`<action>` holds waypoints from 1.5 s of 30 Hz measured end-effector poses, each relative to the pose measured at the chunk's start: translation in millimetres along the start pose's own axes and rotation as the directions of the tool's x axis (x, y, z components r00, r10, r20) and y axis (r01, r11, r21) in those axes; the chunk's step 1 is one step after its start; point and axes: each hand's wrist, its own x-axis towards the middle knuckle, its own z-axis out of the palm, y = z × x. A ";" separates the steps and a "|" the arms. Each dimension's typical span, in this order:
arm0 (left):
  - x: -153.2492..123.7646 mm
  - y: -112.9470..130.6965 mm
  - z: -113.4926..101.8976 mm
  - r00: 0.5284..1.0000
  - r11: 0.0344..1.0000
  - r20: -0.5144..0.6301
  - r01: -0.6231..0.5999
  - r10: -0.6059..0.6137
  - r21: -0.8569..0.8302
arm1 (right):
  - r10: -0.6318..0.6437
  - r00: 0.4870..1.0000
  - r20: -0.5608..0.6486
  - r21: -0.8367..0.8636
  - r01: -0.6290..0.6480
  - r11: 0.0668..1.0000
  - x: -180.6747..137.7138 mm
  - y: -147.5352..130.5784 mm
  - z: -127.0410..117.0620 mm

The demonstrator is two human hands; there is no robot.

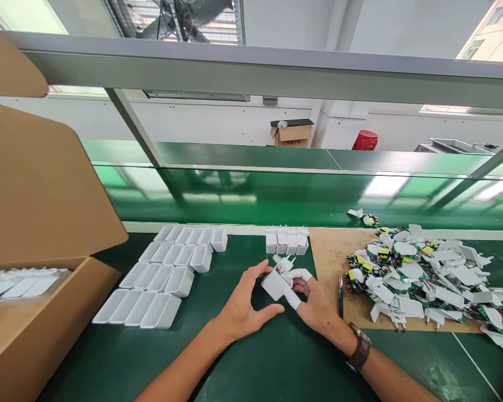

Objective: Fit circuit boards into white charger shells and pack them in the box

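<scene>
My right hand (314,301), with white covers on some fingers and a dark watch on the wrist, grips a white plug adapter (273,285). The adapter is a boxy plastic piece with prongs at its upper end, tilted over the green table. Just left of it, my left hand (248,298) has thumb and fingers apart, curved around that side. Its index fingertip is close to the adapter; I cannot tell whether they touch. Beyond the hands stands a small group of white plug pieces (287,243), prongs up.
Rows of open white plastic cases (151,304) lie at left, beside a cardboard box (67,312) holding white parts. At right, a heap of circuit boards and white plug parts (419,273) covers a brown board (329,245). A dark slim tool (341,296) lies near my right wrist.
</scene>
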 end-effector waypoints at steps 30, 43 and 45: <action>22.3 4.8 -3.0 0.993 0.901 0.095 0.108 -0.075 -0.421 | -0.060 0.980 0.192 -0.098 0.080 0.992 -3.3 11.7 -1.1; 19.4 9.5 -14.9 0.977 0.973 0.166 -0.099 0.135 -0.207 | -0.027 0.982 0.187 -0.143 0.055 0.988 -5.6 7.0 -2.9; 19.7 11.8 -15.4 0.960 0.976 0.222 -0.133 0.170 -0.174 | -0.015 0.980 0.198 -0.148 0.045 0.988 -5.5 8.5 -3.0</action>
